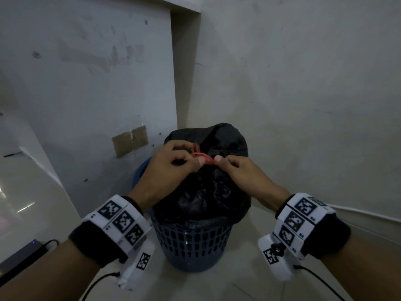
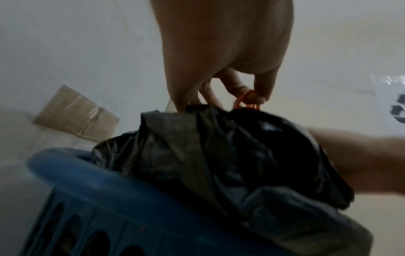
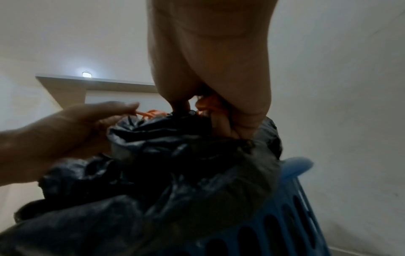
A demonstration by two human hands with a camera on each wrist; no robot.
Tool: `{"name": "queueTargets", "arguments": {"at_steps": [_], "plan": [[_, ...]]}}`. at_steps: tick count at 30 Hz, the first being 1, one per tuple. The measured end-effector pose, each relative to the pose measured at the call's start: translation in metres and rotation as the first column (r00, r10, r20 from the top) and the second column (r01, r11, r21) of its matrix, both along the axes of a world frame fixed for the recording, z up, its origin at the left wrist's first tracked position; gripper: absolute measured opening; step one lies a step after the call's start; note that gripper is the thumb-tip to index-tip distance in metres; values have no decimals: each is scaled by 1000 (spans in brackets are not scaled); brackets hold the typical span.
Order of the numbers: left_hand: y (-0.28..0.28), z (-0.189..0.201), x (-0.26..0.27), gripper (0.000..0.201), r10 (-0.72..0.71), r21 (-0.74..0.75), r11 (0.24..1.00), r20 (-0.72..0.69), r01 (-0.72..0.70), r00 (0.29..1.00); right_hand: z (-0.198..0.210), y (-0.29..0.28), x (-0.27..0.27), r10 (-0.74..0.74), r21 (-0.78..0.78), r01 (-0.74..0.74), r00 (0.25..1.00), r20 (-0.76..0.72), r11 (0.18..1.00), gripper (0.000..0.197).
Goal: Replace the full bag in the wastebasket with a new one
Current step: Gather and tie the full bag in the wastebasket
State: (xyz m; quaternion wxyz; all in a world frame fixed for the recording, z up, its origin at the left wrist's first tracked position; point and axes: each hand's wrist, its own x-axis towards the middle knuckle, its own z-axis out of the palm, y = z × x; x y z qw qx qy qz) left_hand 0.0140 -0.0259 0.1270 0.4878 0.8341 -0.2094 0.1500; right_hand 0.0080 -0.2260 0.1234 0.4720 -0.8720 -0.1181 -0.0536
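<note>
Full black bag (image 1: 208, 192) bulging from blue slatted wastebasket (image 1: 191, 242) on the floor, in a wall corner.

Red drawstring (image 1: 202, 158) at the gathered neck, pinched by left hand (image 1: 171, 168) and right hand (image 1: 240, 170), both curled narrow around it. Best done by pulling outward evenly, neck cinched before knotting, to avoid tearing thin plastic. Seen only from left wrist: a recycling mark on the wall; only from head view: taped cardboard patch (image 1: 130, 141) in full.
</note>
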Motion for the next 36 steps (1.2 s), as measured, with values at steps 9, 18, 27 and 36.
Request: {"name": "queueTargets", "arguments": {"at_steps": [9,18,27,36], "plan": [[24,17,9,35,30,-605,770,-287,-205,957,4,-16,6,-139,54,137,990,30,989,53],[57,0,19,31,-145,-857,387,-420,-340,896,9,-45,14,-320,158,333,942,-104,930,43],[27,20,10,52,-262,-808,566,-364,-163,894,22,-48,10,30,772,239,948,-316,589,37],[-31,34,4,12,7,-428,900,-168,-80,986,53,-2,-8,236,774,-118,971,-42,622,57]]}}
